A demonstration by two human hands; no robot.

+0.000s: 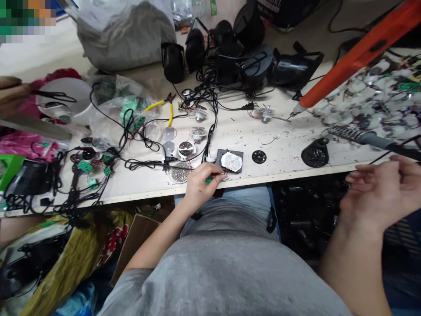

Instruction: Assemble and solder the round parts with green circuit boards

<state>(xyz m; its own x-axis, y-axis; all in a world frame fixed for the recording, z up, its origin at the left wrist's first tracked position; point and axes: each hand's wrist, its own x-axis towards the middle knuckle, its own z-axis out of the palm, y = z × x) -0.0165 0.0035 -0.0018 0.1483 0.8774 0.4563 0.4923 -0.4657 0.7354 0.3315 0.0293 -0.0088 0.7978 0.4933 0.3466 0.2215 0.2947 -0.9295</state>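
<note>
The left hand (pixel 200 188) is closed in a pinch, and a small green circuit board (pixel 208 179) with thin red wires is gripped at the fingertips. The board is held just over the front edge of a white table (pixel 283 147), close to a black square plate (pixel 224 154) on which a round silver piece (pixel 232 161) is laid. A round tray of small silver beads (pixel 180 172) is placed just beside the hand.

The right hand (pixel 378 193) is held open, with the fingers loosely curled and nothing gripped, beyond the table edge. Just above it, a soldering iron with a grey handle (pixel 375 140) lies on the table, near a round black part (pixel 315 153). A small black slotted disc (pixel 258 156) is lying between the two hands.

Further back, small metal fittings with wires (pixel 198 114) are set among loose black cables (pixel 210 101), and yellow-handled pliers (pixel 161 105) lie to their left. An orange tool (pixel 358 52) is angled down from the upper right, its metal tip near another fitting (pixel 266 113). A heap of white round parts (pixel 371 83) is piled at the right. At the far left, a thin black tool (pixel 54 94) is held by another person's hand (pixel 9 94) over a white disc (pixel 64 101).
</note>
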